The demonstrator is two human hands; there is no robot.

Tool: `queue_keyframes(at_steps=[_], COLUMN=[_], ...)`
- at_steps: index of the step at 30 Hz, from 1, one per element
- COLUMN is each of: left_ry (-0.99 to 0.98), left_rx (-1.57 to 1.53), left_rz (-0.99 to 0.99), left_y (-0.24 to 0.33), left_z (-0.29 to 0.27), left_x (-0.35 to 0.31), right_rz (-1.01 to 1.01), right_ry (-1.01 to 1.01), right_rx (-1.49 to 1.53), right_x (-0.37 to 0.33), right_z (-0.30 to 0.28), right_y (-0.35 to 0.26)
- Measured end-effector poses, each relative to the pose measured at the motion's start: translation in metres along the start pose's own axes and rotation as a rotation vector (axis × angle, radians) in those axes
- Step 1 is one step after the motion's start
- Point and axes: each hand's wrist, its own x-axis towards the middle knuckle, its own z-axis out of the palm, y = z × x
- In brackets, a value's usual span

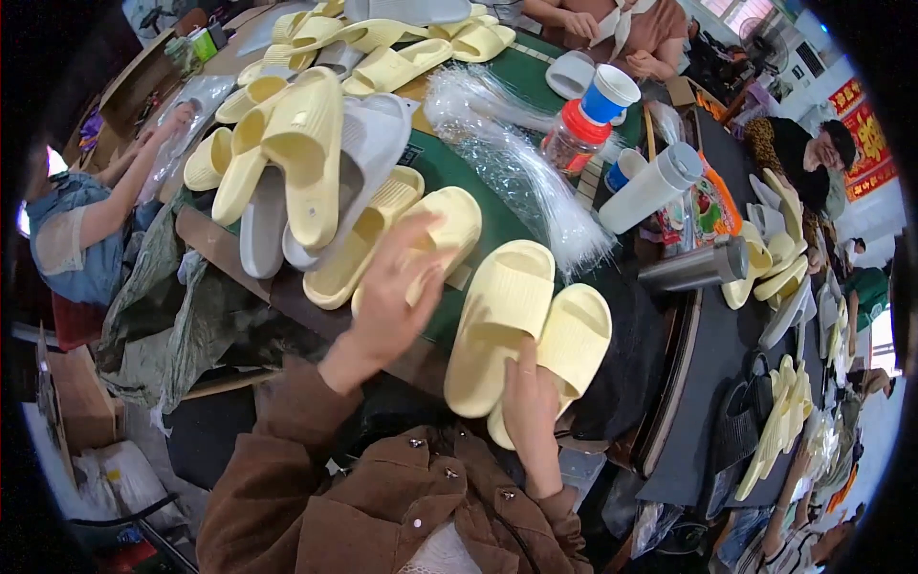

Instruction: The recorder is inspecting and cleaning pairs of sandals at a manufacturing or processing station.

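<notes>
My right hand (532, 402) grips a pair of pale yellow slippers near the table's front edge. One finger lies along the inner side of the left slipper (502, 301), and the right slipper (578, 335) sits close beside it. My left hand (394, 301), slightly blurred, hovers with fingers apart over another yellow slipper (457, 230) and partly hides it. Whether it touches that slipper, I cannot tell. Alongside is a matching yellow slipper (363, 249). A heap of yellow slippers (308, 143) and grey slippers (368, 143) lies farther left.
Clear plastic bags (516, 143) spread across the green table. To their right stand a red-lidded jar (577, 134), paper cups (612, 91), a white bottle (652, 187) and a steel flask (696, 265). Co-workers sit at the left (81, 230) and across the table (612, 29).
</notes>
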Motion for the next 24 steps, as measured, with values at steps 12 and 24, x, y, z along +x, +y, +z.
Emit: queue_keyframes(at_steps=[12,24], left_ry=[-0.398,-0.418], left_rx=[-0.04,0.004], left_rz=[0.148,0.068], left_y=[0.032,0.035], left_z=[0.072,0.079], left_x=[-0.057,-0.06], right_rz=[-0.054,0.234], right_ry=[-0.15,0.285], right_rx=[0.246,0.664], right_x=[-0.01,-0.034], right_z=[0.019,-0.021], right_y=[0.022,0.045])
